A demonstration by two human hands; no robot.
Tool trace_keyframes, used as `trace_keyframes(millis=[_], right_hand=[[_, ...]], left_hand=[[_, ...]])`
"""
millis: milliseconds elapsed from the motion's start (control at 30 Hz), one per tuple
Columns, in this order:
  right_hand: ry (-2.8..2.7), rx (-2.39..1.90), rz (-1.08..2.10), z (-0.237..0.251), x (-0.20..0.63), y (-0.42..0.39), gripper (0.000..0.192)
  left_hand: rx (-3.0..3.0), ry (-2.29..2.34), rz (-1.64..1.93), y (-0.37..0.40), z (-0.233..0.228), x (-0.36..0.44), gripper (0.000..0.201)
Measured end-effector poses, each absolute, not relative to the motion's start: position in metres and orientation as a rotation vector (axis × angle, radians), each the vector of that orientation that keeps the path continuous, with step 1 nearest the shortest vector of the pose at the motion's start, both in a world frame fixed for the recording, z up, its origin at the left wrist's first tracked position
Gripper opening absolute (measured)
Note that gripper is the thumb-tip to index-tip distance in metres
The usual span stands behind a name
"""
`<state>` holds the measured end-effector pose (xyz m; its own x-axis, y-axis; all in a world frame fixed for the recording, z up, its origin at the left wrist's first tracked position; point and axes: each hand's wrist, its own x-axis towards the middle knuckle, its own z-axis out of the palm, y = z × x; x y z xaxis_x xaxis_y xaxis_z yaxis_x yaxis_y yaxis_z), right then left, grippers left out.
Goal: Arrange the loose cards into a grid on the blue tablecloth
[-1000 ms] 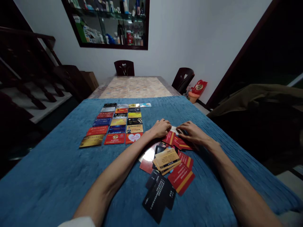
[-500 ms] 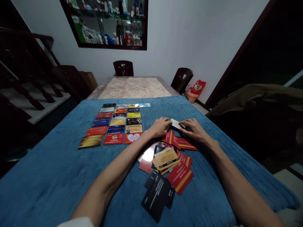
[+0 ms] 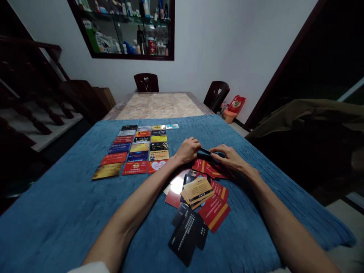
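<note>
Both hands meet over the far end of a loose heap of cards (image 3: 199,197) on a blue cloth (image 3: 57,212). My left hand (image 3: 188,149) and my right hand (image 3: 229,157) each pinch an end of one card (image 3: 205,154), which shows a dark face and is lifted just above the red cards under it. To the left lies a neat grid of cards (image 3: 136,149) in three columns, face up, red, gold, blue and black.
Beyond the cloth stands a marble-topped table (image 3: 159,104) with two dark chairs (image 3: 146,81) behind it. A glass cabinet (image 3: 127,26) hangs on the wall. A staircase (image 3: 31,102) is at the left, and a brown jacket (image 3: 307,117) is draped at the right.
The card held between both hands has lifted off the heap and turned over, from a pale face to a dark one. The heap and grid have not moved.
</note>
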<state>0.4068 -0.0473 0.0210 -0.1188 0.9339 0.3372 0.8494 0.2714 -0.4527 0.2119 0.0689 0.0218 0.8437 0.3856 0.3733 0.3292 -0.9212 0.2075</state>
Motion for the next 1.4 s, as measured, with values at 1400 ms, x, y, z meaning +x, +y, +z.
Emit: trace_keyframes(millis=[1400], right_hand=[[-1.966, -1.611, -0.277, 0.002, 0.397, -0.040, 0.039]], left_hand=[[2.588, 0.725, 0.741, 0.079, 0.014, 0.207, 0.043]])
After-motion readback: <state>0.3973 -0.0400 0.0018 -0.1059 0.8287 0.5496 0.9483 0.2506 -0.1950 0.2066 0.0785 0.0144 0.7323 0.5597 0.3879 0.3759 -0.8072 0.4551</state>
